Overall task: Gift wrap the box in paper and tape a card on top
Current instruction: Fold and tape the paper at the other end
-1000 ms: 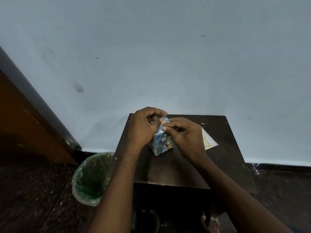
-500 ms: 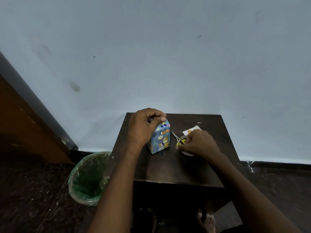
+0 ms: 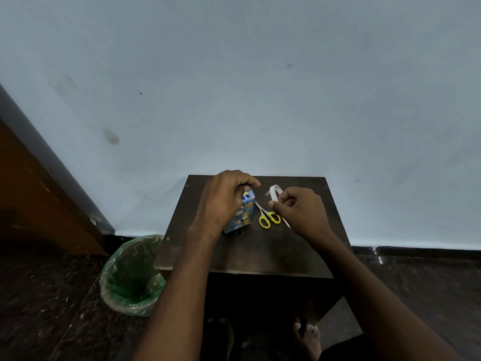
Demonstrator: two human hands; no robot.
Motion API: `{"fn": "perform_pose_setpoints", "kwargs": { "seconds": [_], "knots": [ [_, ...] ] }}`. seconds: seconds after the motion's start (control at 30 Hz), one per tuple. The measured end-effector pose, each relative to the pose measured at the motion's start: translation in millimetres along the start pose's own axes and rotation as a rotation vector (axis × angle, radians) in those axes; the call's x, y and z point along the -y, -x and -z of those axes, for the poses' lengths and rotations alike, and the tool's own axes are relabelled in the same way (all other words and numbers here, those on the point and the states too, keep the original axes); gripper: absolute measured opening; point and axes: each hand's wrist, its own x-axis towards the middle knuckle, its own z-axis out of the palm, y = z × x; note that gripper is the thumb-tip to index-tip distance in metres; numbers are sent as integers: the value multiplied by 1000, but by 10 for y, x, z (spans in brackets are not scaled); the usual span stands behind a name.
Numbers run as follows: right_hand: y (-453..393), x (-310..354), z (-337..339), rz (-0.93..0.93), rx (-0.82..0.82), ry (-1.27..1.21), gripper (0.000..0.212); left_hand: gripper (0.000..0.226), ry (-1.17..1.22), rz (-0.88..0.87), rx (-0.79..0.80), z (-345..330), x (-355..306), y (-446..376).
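A small box wrapped in blue cartoon-print paper (image 3: 243,213) stands upright on the dark wooden table (image 3: 260,251). My left hand (image 3: 223,199) grips it from the top and left side, fingers curled over its upper end. My right hand (image 3: 299,209) is lifted just right of the box and holds a roll of white tape (image 3: 275,192), fingers curled round it. The card is hidden behind my right hand, with only a thin white edge (image 3: 286,223) showing.
Yellow-handled scissors (image 3: 268,217) lie on the table between the box and my right hand. A bin with a green liner (image 3: 130,277) stands on the floor left of the table. A pale wall rises behind; my bare feet show below the table.
My right hand left the top of the box, went to the table on the right, and now has lifted the tape roll. The scissors have come into view. My left hand stays on the box.
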Motion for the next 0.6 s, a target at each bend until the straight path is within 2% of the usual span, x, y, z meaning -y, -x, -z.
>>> {"fn": "perform_pose_setpoints", "kwargs": {
  "seconds": [0.07,0.17,0.27,0.4,0.6],
  "knots": [
    [61,43,71,7,20,-180,21,33,32,-3,-27,-22,-48,30],
    [88,118,103,61,36,-309,16,29,94,45,-40,-43,-110,50],
    [77,178,44,86,7,-363,15,35,152,110,-57,-71,-137,63],
    [83,262,-17,104,-67,-403,17,22,270,230,-123,-30,-167,37],
    [79,366,-91,132,-62,-407,21,22,483,322,-121,23,-189,-6]
  ]
}}
